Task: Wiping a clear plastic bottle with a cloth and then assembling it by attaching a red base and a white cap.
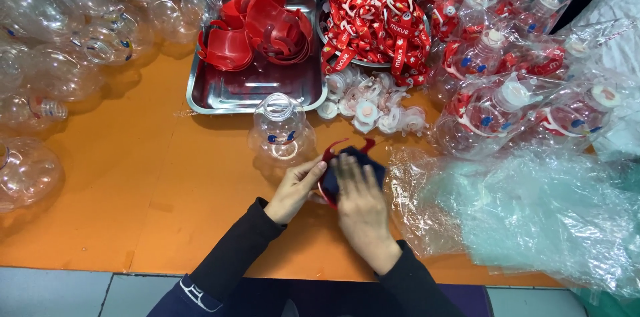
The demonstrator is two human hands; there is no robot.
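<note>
Red plastic shell (333, 150) with a dark cloth (357, 160) sits in both grips: left hand (293, 190) pinching its edge, right hand (360, 207) pressed flat on the cloth, beside a clear bottle (281, 129) on the orange surface (153, 184).

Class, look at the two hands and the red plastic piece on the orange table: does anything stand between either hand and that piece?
Nothing visible does. The left hand touches the red plastic piece at its left edge, and the right hand lies flat on top of it. The clear bottle stands just beyond the piece, not between.
</note>
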